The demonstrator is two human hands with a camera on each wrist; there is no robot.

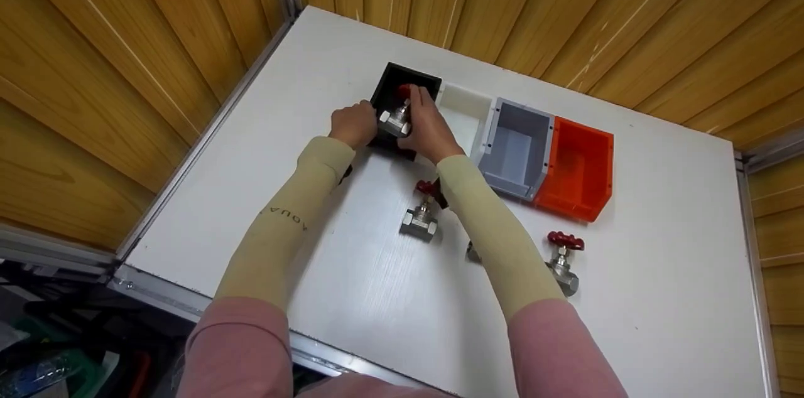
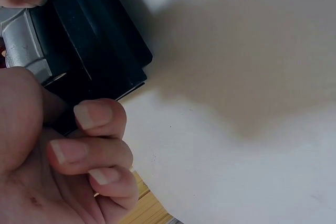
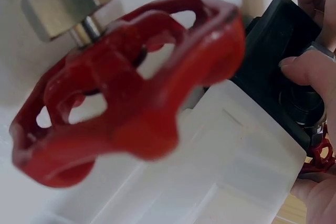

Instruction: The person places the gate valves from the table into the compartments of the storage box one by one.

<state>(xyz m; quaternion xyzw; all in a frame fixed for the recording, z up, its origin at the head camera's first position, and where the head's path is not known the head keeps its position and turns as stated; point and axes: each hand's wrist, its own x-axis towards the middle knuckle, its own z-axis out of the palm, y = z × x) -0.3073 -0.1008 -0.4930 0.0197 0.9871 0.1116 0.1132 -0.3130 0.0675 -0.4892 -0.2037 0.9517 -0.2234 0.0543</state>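
Note:
My right hand (image 1: pixel 430 125) holds a metal gate valve (image 1: pixel 394 123) with a red handwheel over the black bin (image 1: pixel 418 75). In the right wrist view its thumb (image 3: pixel 299 72) presses on the valve's end, and the red handwheel (image 3: pixel 321 156) shows below. The left hand (image 1: pixel 353 123) grips the bin's left side, its fingers (image 2: pixel 97 153) curled at the wall. Part of the silver valve body (image 2: pixel 23 40) appears in the left wrist view, with a thumb tip above it.
White (image 1: pixel 465 100), grey (image 1: pixel 524 114) and orange (image 1: pixel 593 128) bins continue the row to the right. On the white table one valve (image 1: pixel 419 222) stands between my forearms; another valve (image 1: pixel 561 272) is partly behind the right forearm, which hides more metal. Wooden walls border the table.

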